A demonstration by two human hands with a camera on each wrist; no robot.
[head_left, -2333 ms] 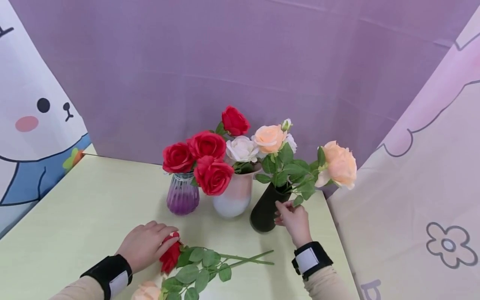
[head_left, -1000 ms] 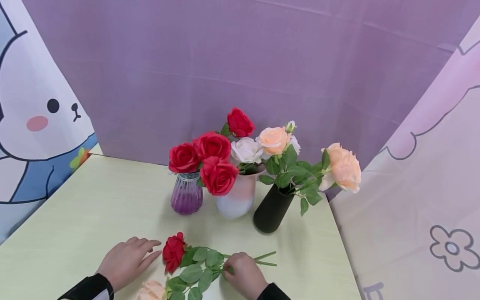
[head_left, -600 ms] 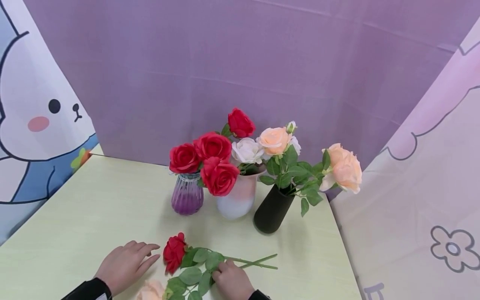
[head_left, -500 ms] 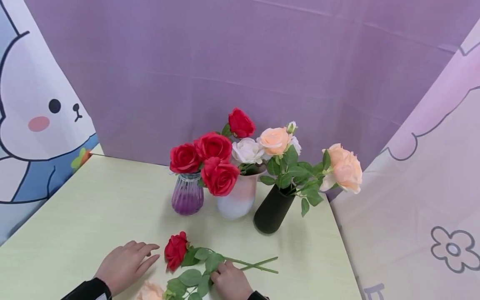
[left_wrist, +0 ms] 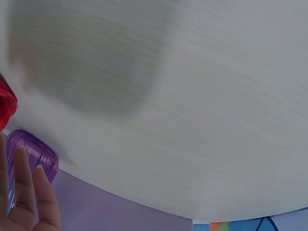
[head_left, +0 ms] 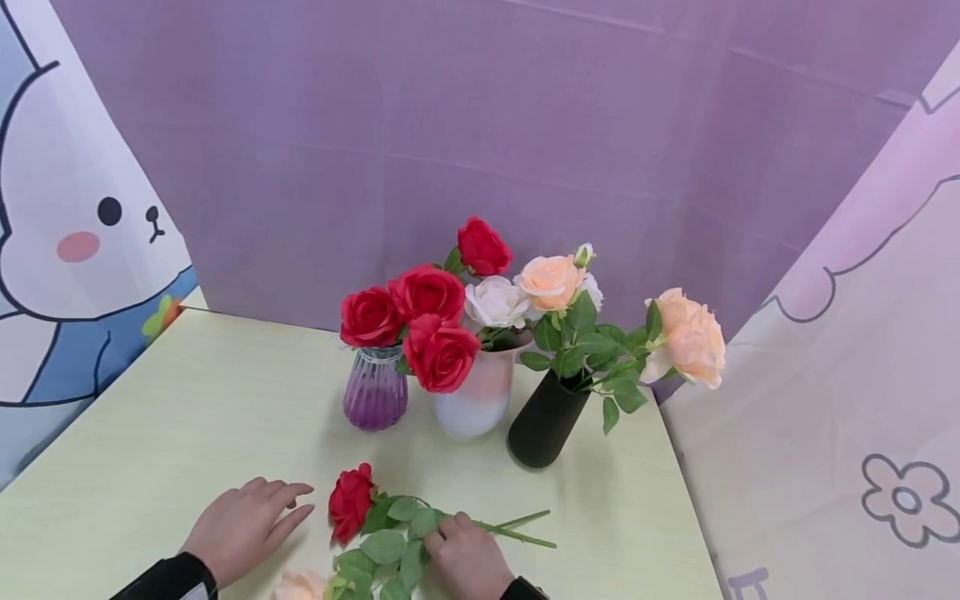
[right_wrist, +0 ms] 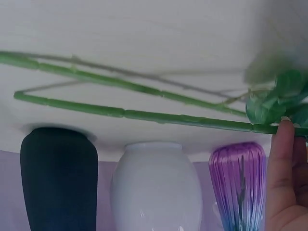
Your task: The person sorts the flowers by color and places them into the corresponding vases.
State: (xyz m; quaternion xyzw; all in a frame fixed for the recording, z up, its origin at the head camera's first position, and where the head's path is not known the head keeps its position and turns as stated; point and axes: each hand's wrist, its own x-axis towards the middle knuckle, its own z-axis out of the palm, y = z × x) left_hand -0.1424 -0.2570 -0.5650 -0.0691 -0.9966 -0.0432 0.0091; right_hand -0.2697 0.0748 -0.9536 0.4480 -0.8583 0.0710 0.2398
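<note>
My right hand pinches a rose by its green stem, low over the table; leaves and fingers hide which blossom it leads to. Two stems cross beside the hand. A red rose lies with its bloom to the left. Nearer the front edge of the view is a peach rose, partly cut off. My left hand hovers or rests left of the red bloom, apart from it, fingers relaxed and holding nothing. In the left wrist view its fingers are spread.
Behind stand a ribbed purple vase with red roses, a pink-and-white vase with white flowers, and a leaning black vase with peach roses. A purple cloth backs the pale table.
My right hand has left the black vase and come down to the lying stems, which shift slightly. The left hand has let go of the red bloom and drawn back left.
</note>
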